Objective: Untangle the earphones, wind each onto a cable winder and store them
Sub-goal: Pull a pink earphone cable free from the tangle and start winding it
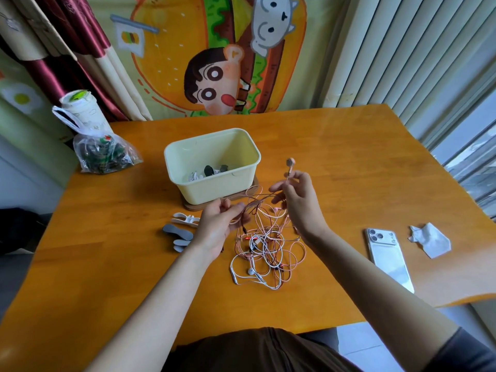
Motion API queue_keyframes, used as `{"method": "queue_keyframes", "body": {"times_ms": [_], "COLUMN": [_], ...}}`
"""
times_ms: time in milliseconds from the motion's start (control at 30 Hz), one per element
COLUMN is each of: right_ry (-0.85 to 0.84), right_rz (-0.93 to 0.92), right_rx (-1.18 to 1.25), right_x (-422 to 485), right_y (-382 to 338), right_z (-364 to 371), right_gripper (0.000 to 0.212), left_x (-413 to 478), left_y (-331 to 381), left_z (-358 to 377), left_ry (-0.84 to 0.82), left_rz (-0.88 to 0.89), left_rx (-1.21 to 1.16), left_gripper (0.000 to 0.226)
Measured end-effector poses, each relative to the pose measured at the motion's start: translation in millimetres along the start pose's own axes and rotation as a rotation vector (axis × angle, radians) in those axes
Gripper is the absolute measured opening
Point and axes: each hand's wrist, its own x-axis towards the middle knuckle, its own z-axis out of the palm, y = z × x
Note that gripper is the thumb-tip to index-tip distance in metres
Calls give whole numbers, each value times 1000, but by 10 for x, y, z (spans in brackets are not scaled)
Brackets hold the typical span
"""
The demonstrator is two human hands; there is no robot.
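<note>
A tangle of pink, white and red earphone cables (pixel 264 253) lies on the wooden table (pixel 134 264) in front of me. My right hand (pixel 298 200) pinches a pink cable just below its earbud (pixel 290 162), lifted above the pile. My left hand (pixel 220 221) grips pink strands at the pile's left edge. A white cable winder (pixel 185 218) and grey cable winders (pixel 178 236) lie to the left of my left hand. The cream storage box (pixel 214 165) stands behind the pile, with wound earphones (pixel 208 173) inside.
A white phone (pixel 387 257) lies face down at the right, with a crumpled tissue (pixel 429 240) beyond it. A plastic bag (pixel 103 154) and a paper cup (pixel 80 108) sit at the table's far left corner. The box rests on a wooden base.
</note>
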Motion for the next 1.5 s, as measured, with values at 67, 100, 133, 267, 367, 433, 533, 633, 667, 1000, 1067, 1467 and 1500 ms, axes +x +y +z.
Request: {"method": "queue_keyframes", "body": {"times_ms": [67,100,133,267,367,433,533,633,667,1000,1067,1467,1500], "right_ry": [-66,-116,-173,-425,-500,-471,-341,-298,-322,-234,-233,-372,-418], "right_rz": [-56,-67,-69,-153,-174,-150,-133,-187,-202,-281,-292,-242,-234], "right_rx": [-14,-50,-96,-419,-583,-550,-537,-662,-736,-887,-903,-816,-820], "right_x": [-29,-40,-46,-65,-69,-67,-71,-32,-15,100,120,72,57], "right_y": [-11,-19,-18,45,117,146,153,130,122,23,13,-14,-14], "right_z": [-40,-70,-99,-220,-275,-272,-201,-136,-127,-163,-173,-110,-102], "right_gripper": [24,27,30,35,38,28,28,40,37,20,22,18,18], "left_x": [19,25,28,40,37,28,21,22,20,21,27,4,-3], "left_y": [15,25,39,109,169,194,205,199,196,170,164,192,198], "left_z": [5,7,3,-35,-33,-15,16,30,25,-123,-154,-113,-101], "left_ry": [33,47,58,47,-11,-50,-94,-123,-140,-163,-174,-150,-150], "left_rz": [-7,-7,-6,7,32,40,46,48,47,37,44,62,72], "left_rx": [-34,-45,-49,-47,-61,-34,32,141,182,482,529,531,505], "left_gripper": [19,18,15,9,12,12,14,14,14,7,6,24,24]}}
